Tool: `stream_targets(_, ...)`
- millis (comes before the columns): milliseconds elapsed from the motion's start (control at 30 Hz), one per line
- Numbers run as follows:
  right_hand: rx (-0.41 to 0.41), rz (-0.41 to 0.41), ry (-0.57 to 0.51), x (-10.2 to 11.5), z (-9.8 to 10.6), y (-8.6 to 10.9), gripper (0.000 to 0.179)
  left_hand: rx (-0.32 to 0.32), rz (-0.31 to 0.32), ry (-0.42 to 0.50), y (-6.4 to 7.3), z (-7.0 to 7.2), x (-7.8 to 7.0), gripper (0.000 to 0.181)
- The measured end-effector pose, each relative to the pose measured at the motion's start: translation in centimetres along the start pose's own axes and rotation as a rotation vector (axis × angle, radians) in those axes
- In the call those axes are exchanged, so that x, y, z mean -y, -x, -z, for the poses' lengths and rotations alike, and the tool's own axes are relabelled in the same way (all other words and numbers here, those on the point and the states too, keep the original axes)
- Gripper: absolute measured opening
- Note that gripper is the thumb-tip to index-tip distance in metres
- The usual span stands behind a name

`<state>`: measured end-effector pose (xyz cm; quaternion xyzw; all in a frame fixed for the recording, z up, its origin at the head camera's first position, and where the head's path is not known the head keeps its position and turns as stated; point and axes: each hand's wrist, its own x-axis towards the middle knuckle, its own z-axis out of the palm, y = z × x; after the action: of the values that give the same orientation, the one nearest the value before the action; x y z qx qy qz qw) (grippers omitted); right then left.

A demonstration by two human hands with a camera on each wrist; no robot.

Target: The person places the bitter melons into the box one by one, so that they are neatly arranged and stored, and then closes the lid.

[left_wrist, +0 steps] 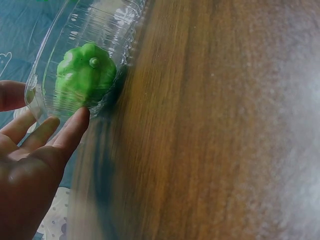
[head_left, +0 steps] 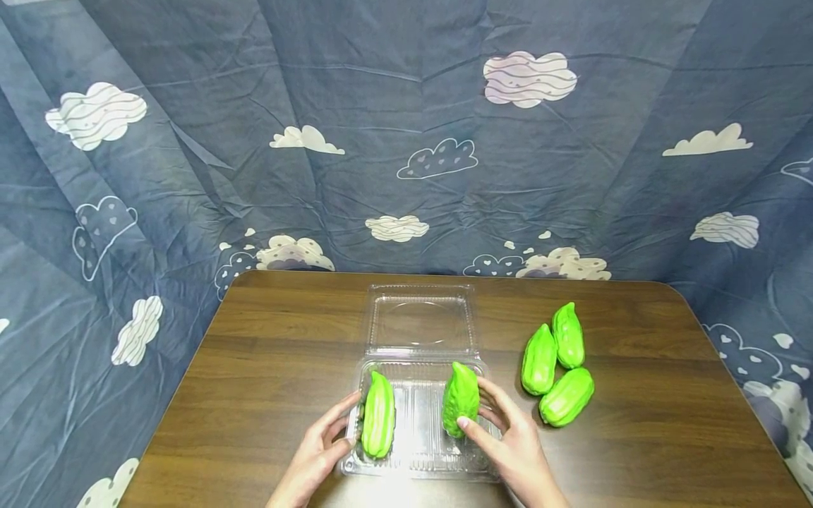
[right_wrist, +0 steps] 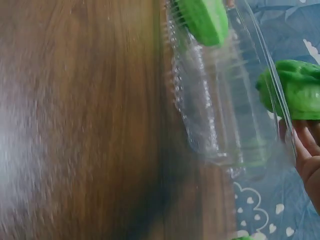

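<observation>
right wrist view; held gourd (right_wrist: 295, 92) cropped; boxed gourd (right_wrist: 206, 21) cropped

Grip (right_wrist: 309, 162) holds 1 green gourd (right_wrist: 300, 91).

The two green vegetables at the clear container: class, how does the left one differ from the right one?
The left vegetable lies in the clear container; the right vegetable is held by the right hand. The left vegetable has long, smooth ridges, while the right vegetable looks bumpier. Both are bright green with a tapered far end.
</observation>
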<state>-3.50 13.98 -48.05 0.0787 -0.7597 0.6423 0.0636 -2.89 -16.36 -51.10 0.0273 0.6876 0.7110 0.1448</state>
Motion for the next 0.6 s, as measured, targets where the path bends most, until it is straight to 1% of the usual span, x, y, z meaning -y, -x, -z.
stream_targets(100, 0.005, -0.013, 0.002, 0.1, -0.6, -0.1, 0.060, -0.008, -0.003, -0.002, 0.0, 0.0, 0.0, 0.068)
stream_targets(233, 0.024, -0.095, -0.012, 0.3, -1.6, -0.2, 0.060, -0.011, -0.003, -0.006, -0.1, 0.0, 0.0, 0.068)
stream_targets(300, 0.038, -0.124, -0.012, 0.4, -2.0, -0.2, 0.060, -0.011, -0.004, -0.006, -0.1, 0.0, -0.1, 0.068)
stream_targets(367, 0.058, -0.124, -0.005, 0.3, -2.4, -0.3, 0.061, -0.009, -0.006, -0.007, -0.1, 0.0, -0.1, 0.068)
stream_targets(500, 0.092, -0.083, -0.008, 0.1, -3.1, -0.5, 0.064, 0.002, -0.019, -0.010, -0.1, 0.1, -0.1, 0.069)
stream_targets(600, 0.110, -0.093, -0.033, 0.0, -3.5, -0.7, 0.064, 0.010, -0.024, -0.012, 0.0, 0.0, -0.1, 0.070)
